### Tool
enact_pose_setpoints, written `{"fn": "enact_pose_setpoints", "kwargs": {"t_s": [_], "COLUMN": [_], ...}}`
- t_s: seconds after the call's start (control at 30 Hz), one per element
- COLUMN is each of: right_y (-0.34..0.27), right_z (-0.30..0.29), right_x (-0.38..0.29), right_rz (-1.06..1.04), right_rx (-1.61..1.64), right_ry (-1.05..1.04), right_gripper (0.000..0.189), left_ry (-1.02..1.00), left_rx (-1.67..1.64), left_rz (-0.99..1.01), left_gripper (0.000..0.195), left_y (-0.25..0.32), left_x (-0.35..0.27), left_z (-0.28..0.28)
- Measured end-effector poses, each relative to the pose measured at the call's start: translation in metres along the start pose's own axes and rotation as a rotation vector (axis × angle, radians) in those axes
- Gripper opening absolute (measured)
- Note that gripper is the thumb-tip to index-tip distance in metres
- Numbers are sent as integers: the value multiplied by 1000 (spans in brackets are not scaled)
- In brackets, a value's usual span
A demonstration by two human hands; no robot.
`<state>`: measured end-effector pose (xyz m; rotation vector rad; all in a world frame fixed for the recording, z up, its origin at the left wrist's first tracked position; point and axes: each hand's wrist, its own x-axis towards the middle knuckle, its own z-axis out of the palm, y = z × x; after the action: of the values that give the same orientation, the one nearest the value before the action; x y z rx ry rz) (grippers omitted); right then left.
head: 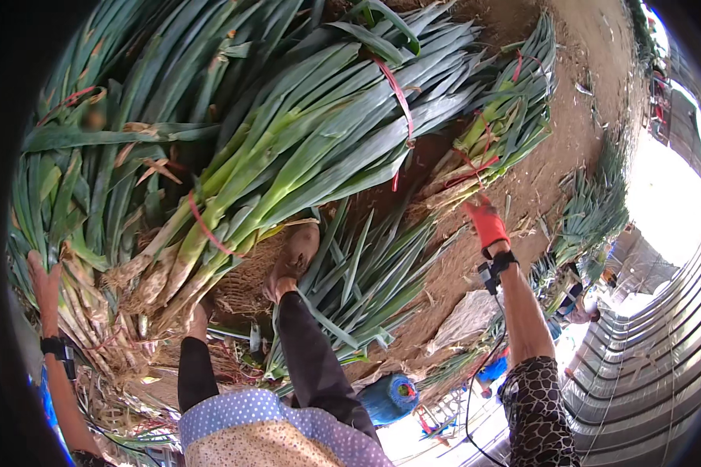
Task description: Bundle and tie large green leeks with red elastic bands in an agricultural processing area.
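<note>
A large bundle of leeks lies in front of me, bound with red ties, its pale root ends towards my feet. My left hand, bare, is against the leek stalks of the left-hand pile; whether it grips any is unclear. My right hand, in a red glove, reaches to the root end of a smaller tied leek bundle. A red tie crosses that bundle just above the fingertips. The fingers are too blurred to show a grip. Black straps with small devices are on both wrists.
Loose leek leaves lie beside my right foot on bare soil. Behind them are a pale sheet and a blue rolled bundle. A cable hangs from my right wrist. Another person and more leeks are farther right.
</note>
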<state>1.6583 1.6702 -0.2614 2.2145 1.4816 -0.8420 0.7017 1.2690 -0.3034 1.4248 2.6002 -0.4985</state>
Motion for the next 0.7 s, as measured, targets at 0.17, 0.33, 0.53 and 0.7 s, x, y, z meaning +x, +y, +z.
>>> {"fn": "enact_pose_setpoints", "kwargs": {"t_s": [0.17,0.33,0.53,0.7], "right_y": [-51,-23,-36,8], "right_z": [18,-5,37,8], "right_x": [28,52,73,114], "right_rz": [177,226,295,493], "right_rx": [307,496,628,568], "right_ry": [-97,-174,-237,-88], "right_gripper": [66,62,47,42], "left_ry": [-70,-47,-43,-11], "left_rx": [13,43,135,214], "left_rz": [-43,22,-4,-53], "left_gripper": [72,76,80,84], "left_y": [-40,-18,-60,-53], "left_x": [-30,10,4,13], "left_z": [-6,-15,-30,-4]}}
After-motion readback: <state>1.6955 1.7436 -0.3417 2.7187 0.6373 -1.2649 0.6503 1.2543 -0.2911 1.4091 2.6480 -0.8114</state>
